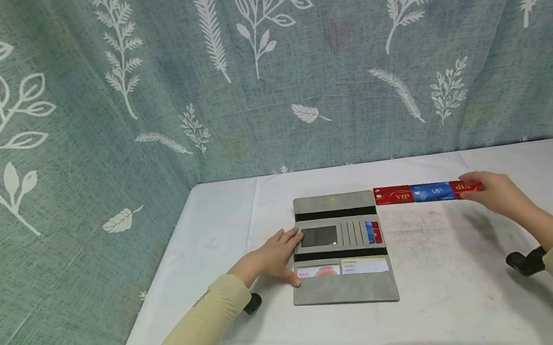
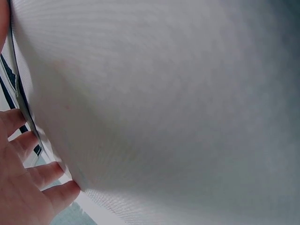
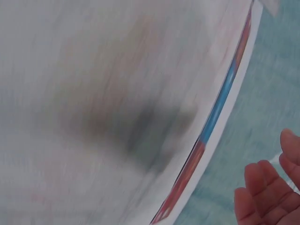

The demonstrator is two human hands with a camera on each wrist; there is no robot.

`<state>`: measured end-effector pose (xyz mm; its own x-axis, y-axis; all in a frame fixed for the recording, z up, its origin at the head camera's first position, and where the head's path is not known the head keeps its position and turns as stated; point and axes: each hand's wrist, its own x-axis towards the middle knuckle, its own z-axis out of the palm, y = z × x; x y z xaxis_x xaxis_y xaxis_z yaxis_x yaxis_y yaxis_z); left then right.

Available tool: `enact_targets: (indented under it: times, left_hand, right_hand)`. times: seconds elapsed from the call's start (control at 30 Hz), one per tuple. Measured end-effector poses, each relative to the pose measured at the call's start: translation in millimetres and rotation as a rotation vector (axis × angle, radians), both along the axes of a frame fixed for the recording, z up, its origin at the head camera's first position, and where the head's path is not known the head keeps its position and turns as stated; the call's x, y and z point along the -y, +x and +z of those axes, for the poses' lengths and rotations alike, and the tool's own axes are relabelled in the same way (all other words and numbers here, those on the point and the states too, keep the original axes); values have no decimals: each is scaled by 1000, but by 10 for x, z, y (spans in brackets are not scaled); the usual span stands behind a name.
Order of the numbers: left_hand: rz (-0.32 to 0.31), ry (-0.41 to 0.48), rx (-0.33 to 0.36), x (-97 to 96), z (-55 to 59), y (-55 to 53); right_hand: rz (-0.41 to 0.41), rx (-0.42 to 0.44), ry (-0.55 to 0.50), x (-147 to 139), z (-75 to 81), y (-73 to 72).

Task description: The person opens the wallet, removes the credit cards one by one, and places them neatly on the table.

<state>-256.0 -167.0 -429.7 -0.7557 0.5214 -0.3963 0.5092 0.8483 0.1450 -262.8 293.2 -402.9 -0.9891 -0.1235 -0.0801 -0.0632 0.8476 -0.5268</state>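
An unfolded grey wallet (image 1: 345,292) lies flat on the white-covered table. My left hand (image 1: 274,255) rests on its left edge, fingers spread; in the left wrist view its fingers (image 2: 44,173) lie along that edge. A blue card and a red card (image 1: 377,232) stand in the wallet's slots, and two pale cards (image 1: 364,265) fill the lower pocket. Right of the wallet, a red VIP card (image 1: 393,195), a blue VIP card (image 1: 432,192) and another red card (image 1: 459,188) form a row. My right hand (image 1: 497,191) hovers over the row's right end; its fingers (image 3: 267,187) look apart from the cards.
The white tablecloth (image 1: 457,288) spreads around the wallet, slightly wrinkled and stained. A teal curtain with white leaf patterns (image 1: 353,114) hangs behind the table and along its left side. Black straps (image 1: 527,263) show at both wrists.
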Motion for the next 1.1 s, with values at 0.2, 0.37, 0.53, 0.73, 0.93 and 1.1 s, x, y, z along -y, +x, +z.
enact_targets:
  times: [0.2,0.37,0.53,0.73,0.93,1.1]
  left_hand:
    - [0,8,3,9,-12,-6]
    - [-6,7,-4,13,-17,-12]
    - [-14,12,-4,11,-3,-11]
    - [-14,6,-6,9,13,-3]
    - [-7,5,-5,10,7,-6]
    - [-6,12,-4,13,0,-12]
  right_hand:
    - [33,-60,-18,252,-33,68]
    - [62,-66,-30,450,-66,98]
    - [108,-40,-60,606,-75,112]
    - [146,-36,-61,754,-79,123]
    - [163,-40,-48,920,-100,140]
    - [178,-36,-44,1055,-116,148]
